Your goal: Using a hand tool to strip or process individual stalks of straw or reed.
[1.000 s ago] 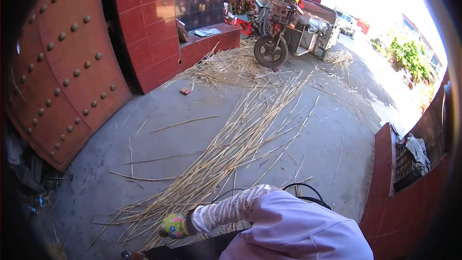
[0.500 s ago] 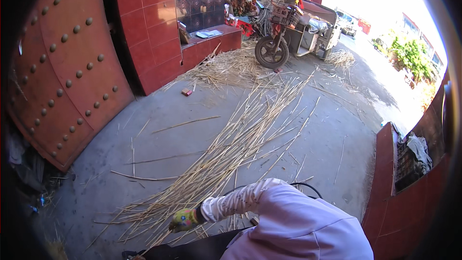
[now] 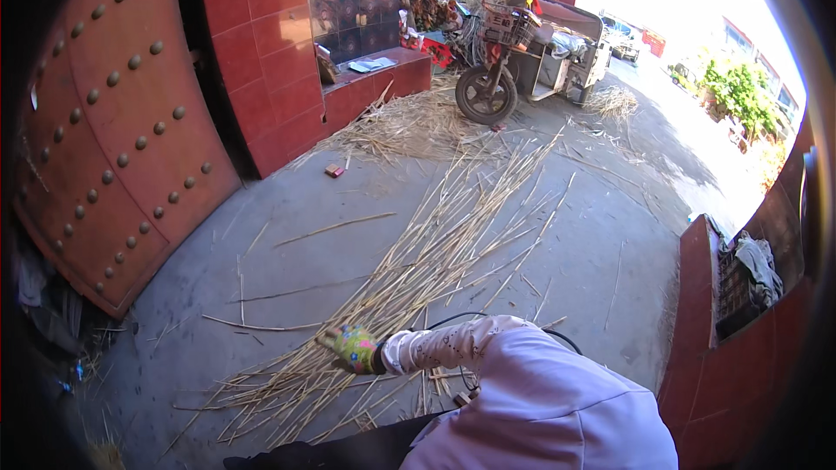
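Note:
My right hand (image 3: 352, 349), in a green-yellow flowered glove, hovers low over or rests against a long spread of dry straw stalks (image 3: 418, 274) on the ground. Its fingers point left and look apart, with no stalk plainly gripped; whether they touch the straw is hard to tell. The arm wears a pale patterned sleeve (image 3: 444, 346) under a lilac top. My left hand is out of view. The stalks run from near my dark trouser leg (image 3: 348, 451) up toward the far right, thickest around the glove.
A studded reddish door (image 3: 131, 139) stands at left beside a red tiled pillar (image 3: 261, 52). More straw (image 3: 409, 126) lies before a parked cargo tricycle (image 3: 531, 61). A small red box (image 3: 334, 171) lies on the concrete. A red tiled ledge (image 3: 697, 296) stands at right.
My right hand has moved up and a little right, away from the stalks' near ends, and its fingers have spread. A sliver at the lower edge near the trouser leg is gone from view.

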The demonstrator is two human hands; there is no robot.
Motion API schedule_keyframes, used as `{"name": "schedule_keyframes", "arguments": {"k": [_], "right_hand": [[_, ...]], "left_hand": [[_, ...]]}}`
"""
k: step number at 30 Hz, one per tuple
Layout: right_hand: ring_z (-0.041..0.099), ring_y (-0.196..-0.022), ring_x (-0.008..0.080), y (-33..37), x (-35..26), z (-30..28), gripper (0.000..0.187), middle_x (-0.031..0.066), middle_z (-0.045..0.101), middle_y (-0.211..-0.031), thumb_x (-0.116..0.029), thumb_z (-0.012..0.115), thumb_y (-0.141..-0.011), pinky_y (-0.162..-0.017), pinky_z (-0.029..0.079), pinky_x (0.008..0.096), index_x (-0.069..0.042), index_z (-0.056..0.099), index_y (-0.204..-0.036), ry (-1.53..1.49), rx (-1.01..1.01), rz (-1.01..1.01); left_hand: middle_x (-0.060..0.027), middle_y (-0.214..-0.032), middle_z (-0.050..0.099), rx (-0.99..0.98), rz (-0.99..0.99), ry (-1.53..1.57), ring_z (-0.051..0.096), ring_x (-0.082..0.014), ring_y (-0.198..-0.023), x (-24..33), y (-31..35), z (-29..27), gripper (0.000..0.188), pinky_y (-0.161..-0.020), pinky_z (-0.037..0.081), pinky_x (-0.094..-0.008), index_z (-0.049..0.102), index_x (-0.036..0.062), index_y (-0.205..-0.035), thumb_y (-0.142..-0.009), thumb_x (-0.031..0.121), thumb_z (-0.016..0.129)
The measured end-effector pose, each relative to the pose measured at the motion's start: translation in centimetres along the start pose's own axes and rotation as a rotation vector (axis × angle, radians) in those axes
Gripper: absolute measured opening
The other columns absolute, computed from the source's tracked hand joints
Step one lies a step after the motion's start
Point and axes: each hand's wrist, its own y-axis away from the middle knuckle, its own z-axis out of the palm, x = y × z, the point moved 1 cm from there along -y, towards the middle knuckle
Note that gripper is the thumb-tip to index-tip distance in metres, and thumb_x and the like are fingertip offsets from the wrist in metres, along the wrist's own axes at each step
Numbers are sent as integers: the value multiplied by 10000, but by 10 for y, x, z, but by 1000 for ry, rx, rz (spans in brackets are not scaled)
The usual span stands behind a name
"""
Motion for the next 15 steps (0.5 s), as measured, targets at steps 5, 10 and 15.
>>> {"name": "schedule_keyframes", "arguments": {"k": [5,10,15], "right_hand": [[547,-875,311,34,-90,73,467,157,561,-943,-307,622,-640,-717,451,389,-56,531,-1024,-321,-443,-571],[564,-849,309,40,-138,111,528,160,586,-899,-358,676,-572,-699,459,383,-55,562,-989,-146,-637,-619],[564,-847,309,30,-158,117,527,158,586,-897,-360,675,-574,-697,459,384,-56,562,-989,-117,-612,-615]], "left_hand": [[-112,-947,524,-112,-35,-38,512,-223,-751,-24,-31,-75,273,-665,437,-273,482,22,-1004,-815,216,453],[-135,-965,497,1,236,-1016,498,-235,-792,-10,-6,-57,312,-692,431,-307,414,-5,-1056,-753,29,481],[-138,-981,480,-54,161,-1096,482,-212,-850,-3,43,4,417,-717,428,-325,369,2,-1089,-701,-75,498]]}}
